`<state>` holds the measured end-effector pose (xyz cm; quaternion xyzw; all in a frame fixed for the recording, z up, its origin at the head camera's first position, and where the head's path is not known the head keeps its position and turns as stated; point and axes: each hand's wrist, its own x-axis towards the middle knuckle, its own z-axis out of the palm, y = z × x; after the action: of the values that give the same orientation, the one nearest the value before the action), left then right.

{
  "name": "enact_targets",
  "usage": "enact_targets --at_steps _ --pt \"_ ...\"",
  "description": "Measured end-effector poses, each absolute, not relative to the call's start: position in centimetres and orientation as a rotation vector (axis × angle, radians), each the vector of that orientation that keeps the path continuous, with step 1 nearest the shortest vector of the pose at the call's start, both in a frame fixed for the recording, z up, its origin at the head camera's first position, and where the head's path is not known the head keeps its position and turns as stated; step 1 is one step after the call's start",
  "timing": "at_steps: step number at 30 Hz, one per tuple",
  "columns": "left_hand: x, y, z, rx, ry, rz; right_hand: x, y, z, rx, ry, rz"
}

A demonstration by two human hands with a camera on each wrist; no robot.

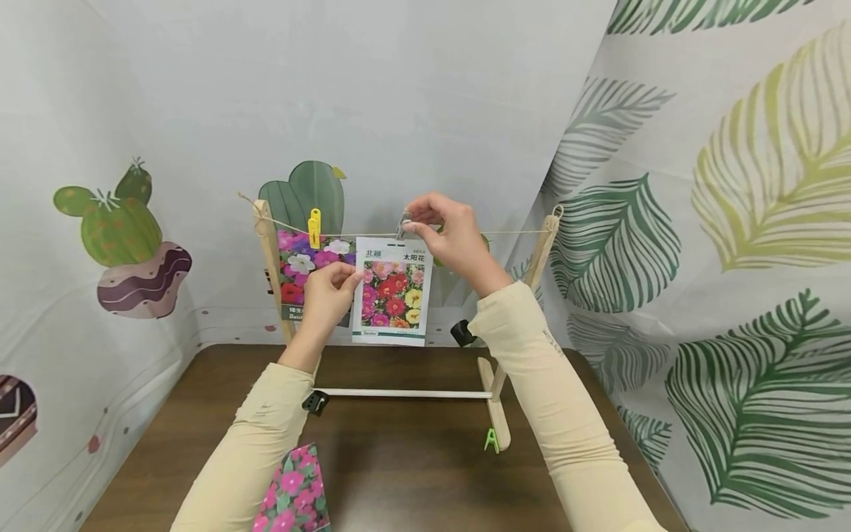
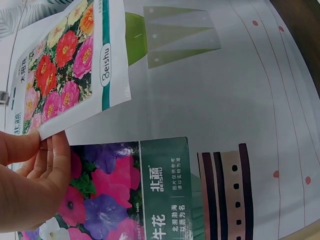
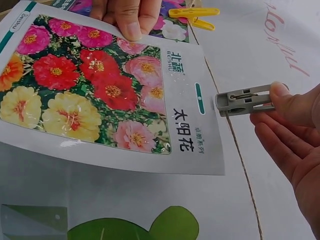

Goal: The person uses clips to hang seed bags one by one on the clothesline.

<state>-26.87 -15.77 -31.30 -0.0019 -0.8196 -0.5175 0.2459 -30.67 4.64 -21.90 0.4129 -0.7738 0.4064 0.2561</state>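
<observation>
A white-bordered flower seed packet (image 1: 392, 295) hangs upright at the twine (image 1: 508, 233). My left hand (image 1: 329, 295) pinches its left edge between thumb and fingers. With thumb and fingers, my right hand (image 1: 452, 229) grips the tail of a grey clothespin (image 3: 245, 101). In the right wrist view, the pin's tip is over the twine, right at the packet's top edge. To the left, a second seed packet (image 1: 292, 277) with pink, white and purple flowers hangs from the twine under a yellow clothespin (image 1: 315, 227), partly hidden by my left hand.
Two wooden posts (image 1: 267, 247) hold the twine, with a white crossbar (image 1: 405, 394) low between them. A green clip (image 1: 491, 440) is at the right foot (image 1: 495, 414). A pink-flowered packet (image 1: 295, 491) lies on the brown table (image 1: 405, 465), near my left sleeve.
</observation>
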Motion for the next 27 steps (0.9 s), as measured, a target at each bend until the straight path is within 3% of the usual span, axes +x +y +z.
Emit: enact_targets --at_steps 27 --pt "-27.17 -15.5 -31.53 -0.046 -2.151 -1.41 -31.32 4.35 -22.56 1.121 -2.178 1.13"
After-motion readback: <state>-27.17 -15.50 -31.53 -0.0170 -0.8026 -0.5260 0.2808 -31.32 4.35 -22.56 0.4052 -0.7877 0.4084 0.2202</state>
